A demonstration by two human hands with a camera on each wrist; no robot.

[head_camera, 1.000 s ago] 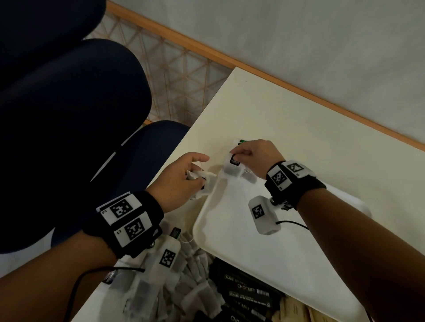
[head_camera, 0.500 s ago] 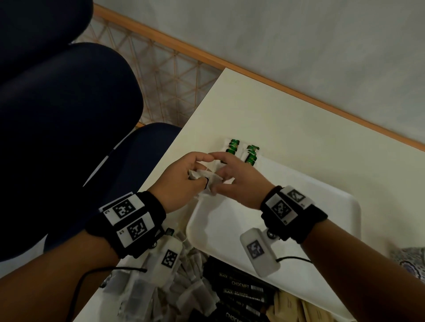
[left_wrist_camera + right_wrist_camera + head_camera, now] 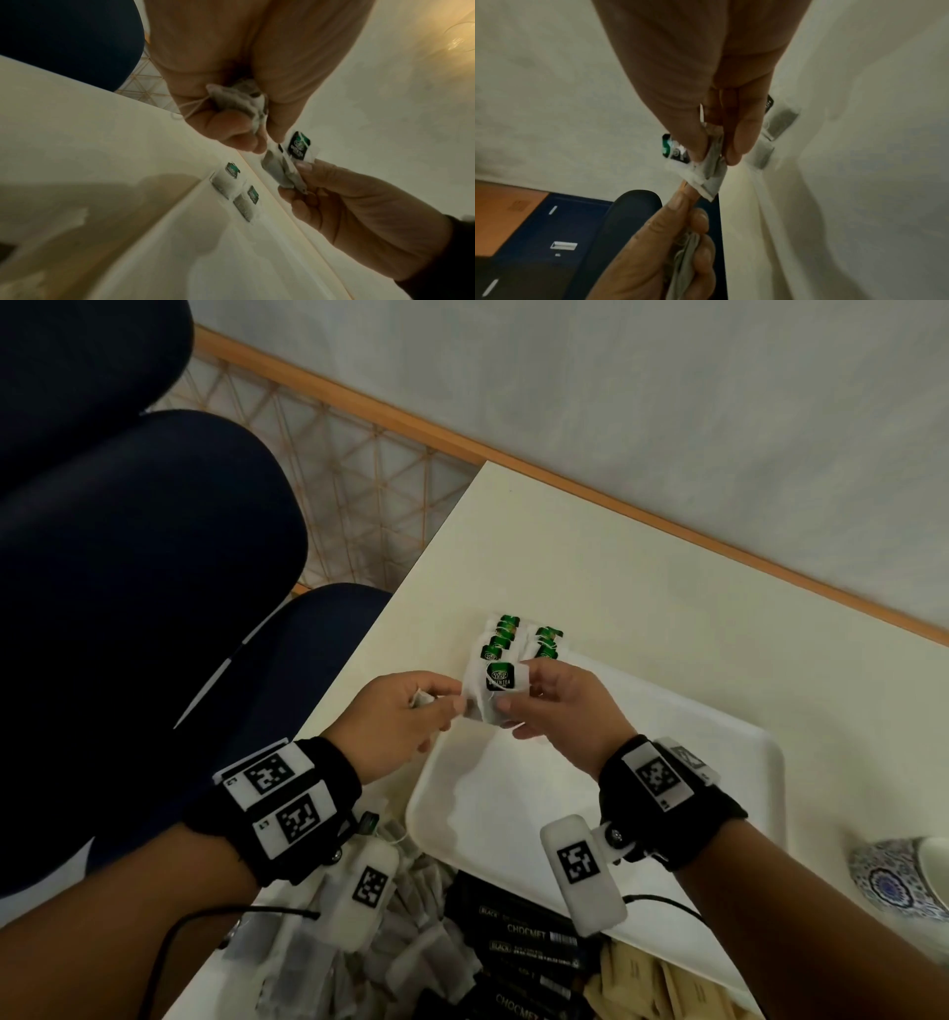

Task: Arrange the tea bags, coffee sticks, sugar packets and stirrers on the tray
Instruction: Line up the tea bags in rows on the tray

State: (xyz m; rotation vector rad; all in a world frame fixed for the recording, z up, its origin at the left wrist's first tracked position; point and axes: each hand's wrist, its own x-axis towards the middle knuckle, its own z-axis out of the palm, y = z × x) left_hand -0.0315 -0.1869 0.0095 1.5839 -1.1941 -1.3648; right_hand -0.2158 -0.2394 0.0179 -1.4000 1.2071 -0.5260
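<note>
From the head view, the right hand [image 3: 554, 706] pinched a tea bag [image 3: 495, 693] above the tray [image 3: 719, 726] – its eleven o'clock corner – just below two rows of laid tea bags [image 3: 518, 639], while the left hand [image 3: 395, 716] gripped a crumpled bag. The left wrist view showed that crumpled bag [image 3: 241, 99] clenched, string dangling. The right wrist view showed thumb and fingers [image 3: 741, 130] clamped on the tagged bag [image 3: 706, 168].

Head camera looks steeply down on the bench [image 3: 590, 567]; both wrist cameras look closely along the fingers [image 3: 239, 140], sharing the tray [image 3: 513, 803] corner.
</note>
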